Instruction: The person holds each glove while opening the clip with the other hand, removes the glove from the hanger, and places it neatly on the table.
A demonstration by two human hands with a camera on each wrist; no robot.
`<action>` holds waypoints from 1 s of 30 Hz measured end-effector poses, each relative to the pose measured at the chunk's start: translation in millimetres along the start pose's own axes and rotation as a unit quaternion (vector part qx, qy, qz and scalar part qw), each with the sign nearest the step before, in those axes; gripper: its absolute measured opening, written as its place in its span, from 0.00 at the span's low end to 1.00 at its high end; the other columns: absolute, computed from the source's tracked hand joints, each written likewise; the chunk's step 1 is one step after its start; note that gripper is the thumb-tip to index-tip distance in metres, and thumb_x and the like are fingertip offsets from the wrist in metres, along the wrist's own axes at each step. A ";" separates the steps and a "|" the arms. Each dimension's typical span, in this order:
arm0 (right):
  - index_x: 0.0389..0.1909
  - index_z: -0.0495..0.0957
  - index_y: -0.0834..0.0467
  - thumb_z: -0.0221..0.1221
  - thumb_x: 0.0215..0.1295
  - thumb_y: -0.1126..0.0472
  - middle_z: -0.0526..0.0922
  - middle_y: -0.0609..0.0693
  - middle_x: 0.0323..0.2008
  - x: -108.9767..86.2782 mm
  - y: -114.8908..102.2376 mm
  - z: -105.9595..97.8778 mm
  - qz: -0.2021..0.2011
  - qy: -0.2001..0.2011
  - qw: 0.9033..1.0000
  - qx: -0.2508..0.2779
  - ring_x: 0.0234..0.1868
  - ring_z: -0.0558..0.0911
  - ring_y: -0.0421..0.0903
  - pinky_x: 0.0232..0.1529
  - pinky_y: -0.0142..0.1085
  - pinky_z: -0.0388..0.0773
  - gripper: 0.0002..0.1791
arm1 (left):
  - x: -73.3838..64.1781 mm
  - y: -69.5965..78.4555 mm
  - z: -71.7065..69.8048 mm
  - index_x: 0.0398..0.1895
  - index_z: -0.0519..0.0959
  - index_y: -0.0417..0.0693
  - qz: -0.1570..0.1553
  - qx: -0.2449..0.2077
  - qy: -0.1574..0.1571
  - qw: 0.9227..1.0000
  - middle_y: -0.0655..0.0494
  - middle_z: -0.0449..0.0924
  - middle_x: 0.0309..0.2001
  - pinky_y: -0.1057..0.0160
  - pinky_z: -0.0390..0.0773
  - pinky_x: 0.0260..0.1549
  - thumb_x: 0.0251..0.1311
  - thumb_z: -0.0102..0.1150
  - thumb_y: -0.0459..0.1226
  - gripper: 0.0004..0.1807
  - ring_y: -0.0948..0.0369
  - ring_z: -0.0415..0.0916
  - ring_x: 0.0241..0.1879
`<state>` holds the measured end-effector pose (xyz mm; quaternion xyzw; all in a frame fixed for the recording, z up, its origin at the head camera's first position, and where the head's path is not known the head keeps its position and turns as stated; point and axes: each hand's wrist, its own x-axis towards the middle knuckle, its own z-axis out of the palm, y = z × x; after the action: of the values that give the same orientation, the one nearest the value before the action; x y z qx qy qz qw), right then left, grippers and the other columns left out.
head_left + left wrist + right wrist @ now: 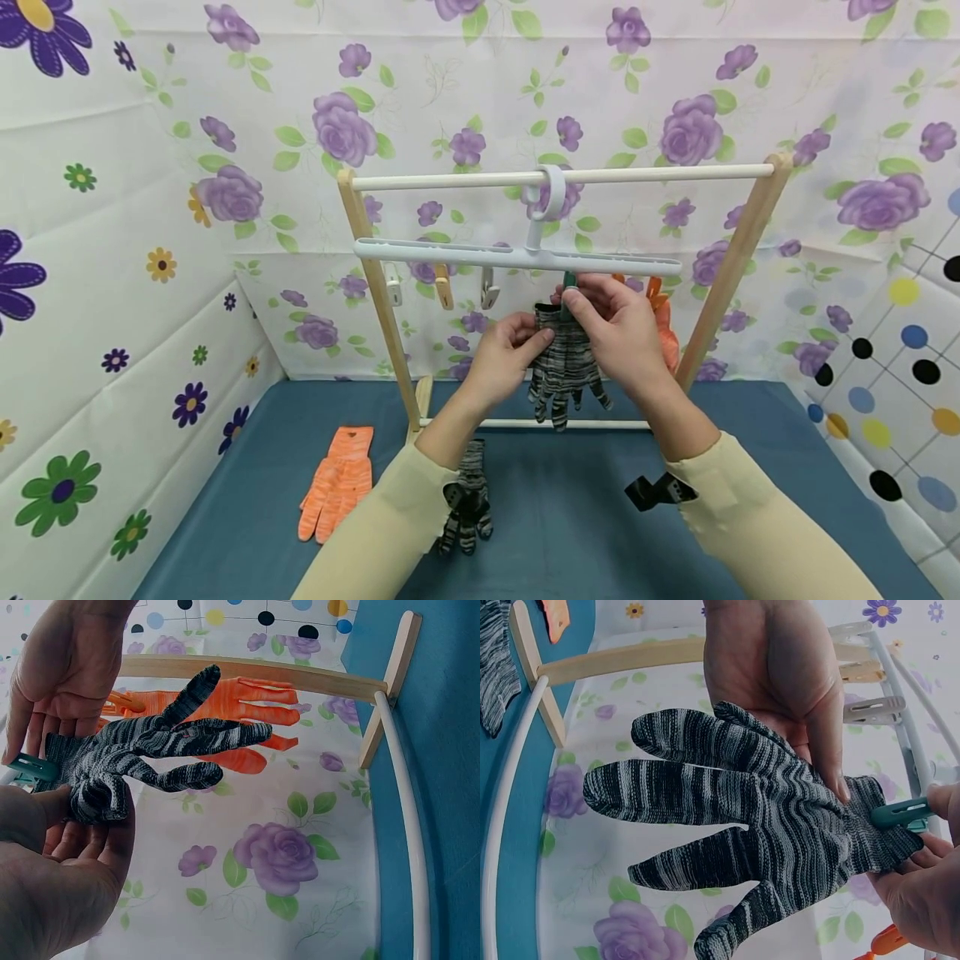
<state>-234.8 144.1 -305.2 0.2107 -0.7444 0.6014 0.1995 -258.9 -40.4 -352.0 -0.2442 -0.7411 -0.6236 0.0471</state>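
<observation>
A grey-and-black striped knit glove (567, 362) hangs fingers down below the white hanger (450, 252), with both hands on it. My left hand (504, 357) pinches the glove's side near the cuff, thumb in front. My right hand (618, 329) pinches a green clothespin (569, 293) under the hanger bar. In the right wrist view the clothespin's (900, 814) tip lies over the glove's cuff. To the right, partly behind my right hand, an orange glove (666, 333) hangs from orange clothespins (655, 288).
The hanger hooks over the top rod (450, 180) of a wooden rack (738, 267). White, tan and grey clothespins (489, 288) hang at its left. On the blue table (555, 517) lie another orange glove (341, 483) and another striped glove (472, 475), partly behind my left sleeve.
</observation>
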 end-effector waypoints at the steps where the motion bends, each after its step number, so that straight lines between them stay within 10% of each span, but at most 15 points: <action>1: 0.63 0.80 0.64 0.61 0.81 0.56 0.87 0.63 0.52 0.0 -0.2 0.3 0.002 0.002 1.000 0.000 0.57 0.86 0.52 0.58 0.32 0.80 0.19 | -0.1 -0.1 -0.1 0.49 0.81 0.39 0.001 0.000 0.001 1.000 0.48 0.89 0.38 0.63 0.74 0.38 0.78 0.61 0.37 0.09 0.62 0.76 0.35; 30: 0.60 0.84 0.63 0.62 0.80 0.57 0.90 0.58 0.49 0.5 1.7 6.5 0.006 0.052 0.999 0.004 0.54 0.87 0.48 0.58 0.32 0.80 0.17 | -3.2 -4.6 -0.9 0.42 0.79 0.40 -0.001 -0.019 0.005 1.000 0.57 0.80 0.27 0.63 0.68 0.32 0.78 0.61 0.36 0.07 0.61 0.68 0.28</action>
<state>-236.5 138.0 -307.5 0.1757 -0.7321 0.6153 0.2336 -258.3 -42.7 -357.1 -0.2415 -0.7292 -0.6387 0.0458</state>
